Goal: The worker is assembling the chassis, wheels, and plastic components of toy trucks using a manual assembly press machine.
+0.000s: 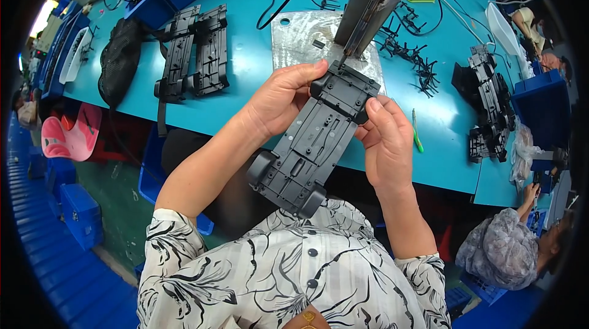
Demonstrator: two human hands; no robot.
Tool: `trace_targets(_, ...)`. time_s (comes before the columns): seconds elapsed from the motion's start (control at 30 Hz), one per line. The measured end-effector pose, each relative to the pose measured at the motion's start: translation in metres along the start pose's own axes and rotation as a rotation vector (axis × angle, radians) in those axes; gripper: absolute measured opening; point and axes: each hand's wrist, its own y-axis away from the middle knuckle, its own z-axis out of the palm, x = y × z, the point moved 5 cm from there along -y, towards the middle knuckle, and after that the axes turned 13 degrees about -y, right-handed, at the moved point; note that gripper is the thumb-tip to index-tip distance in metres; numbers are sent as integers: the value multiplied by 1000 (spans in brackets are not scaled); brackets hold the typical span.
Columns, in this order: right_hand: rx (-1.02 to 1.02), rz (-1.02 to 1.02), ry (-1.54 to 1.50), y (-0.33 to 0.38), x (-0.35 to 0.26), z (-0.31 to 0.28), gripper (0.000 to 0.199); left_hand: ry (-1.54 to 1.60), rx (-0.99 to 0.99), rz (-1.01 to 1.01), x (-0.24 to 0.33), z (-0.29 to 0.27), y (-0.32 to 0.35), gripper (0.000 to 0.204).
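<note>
Between my two hands is a black plastic toy-car chassis, tilted, its far end under the tip of a bench-mounted heated tool. My left hand grips the chassis by its far left corner, thumb on top. On the far right edge, my right hand is closed round it, fingers partly hidden beneath. The tool's tip meets or nearly meets the far end; I cannot tell which. Below the tool lies a scuffed metal plate with a small dark piece on it.
More black chassis lie at left and in a stack at right. Black branched plastic parts are scattered right of the plate, near a green pen. A black mesh bag rests at left. Another person sits at lower right.
</note>
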Motion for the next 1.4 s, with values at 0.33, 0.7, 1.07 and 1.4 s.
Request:
trace_targets(0.33,14,-27,-38,-2,0,4,17,8,-8,-14,2,-3,-1,28)
trace_targets(0.7,20,-29,-35,-2,-1,9,17,13,0,-9,2,-4,-2,27)
trace_targets(1.07,8,-40,-46,-2,-2,11,18,-21,33,-69,4,-1,2,32)
trace_targets(1.4,12,-39,-67,-2,-2,14,20,-9,40,-62,8,0,5,33)
